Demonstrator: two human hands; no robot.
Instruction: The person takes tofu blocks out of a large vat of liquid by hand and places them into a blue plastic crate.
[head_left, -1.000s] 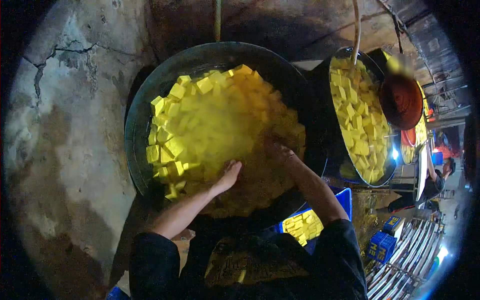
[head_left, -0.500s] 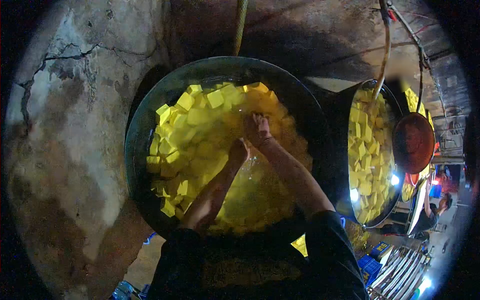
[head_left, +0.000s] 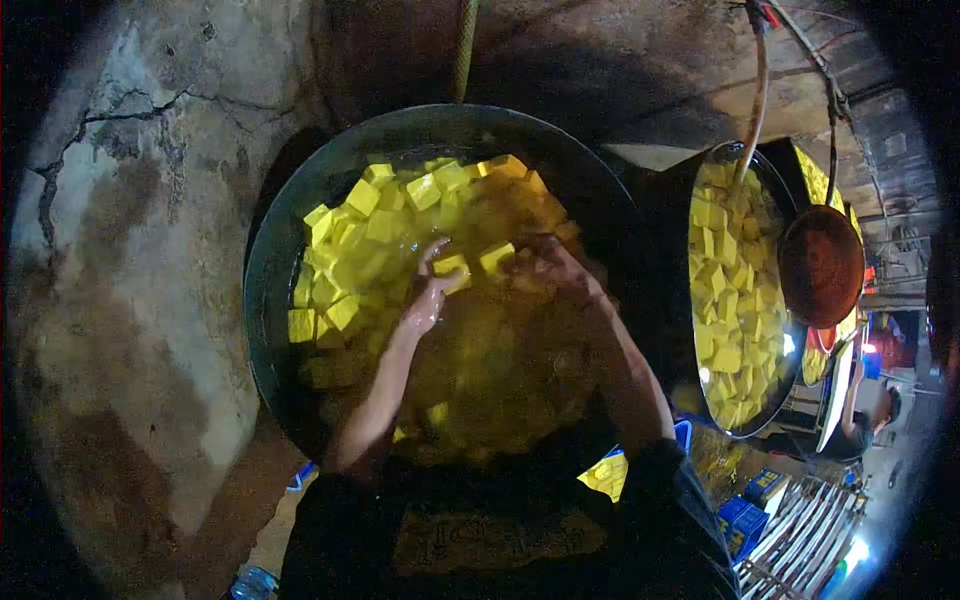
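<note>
A large dark round pan (head_left: 262, 290) in front of me holds cloudy yellow liquid with many yellow tofu cubes (head_left: 362, 197), heaped toward its far and left sides. My left hand (head_left: 430, 298) is curled over the liquid, thumb and fingers around a tofu cube (head_left: 453, 266). Close by on the right, my right hand (head_left: 548, 262) has its fingers at another tofu cube (head_left: 496, 259). Shadow hides part of the right fingers, but they look closed on that cube. Both hands are wet.
A second pan of yellow cubes (head_left: 722, 310) stands to the right, a hose (head_left: 757, 100) hanging into it. Beside it is a reddish-brown round pan (head_left: 822, 266). A cracked wall (head_left: 150, 250) borders the left. Blue crates (head_left: 742, 525) and another person (head_left: 855, 430) are farther right.
My hands were close together, partly in the liquid, fingers stretched out. They have since moved apart, the left one leftward, and each now has a tofu cube at its fingers.
</note>
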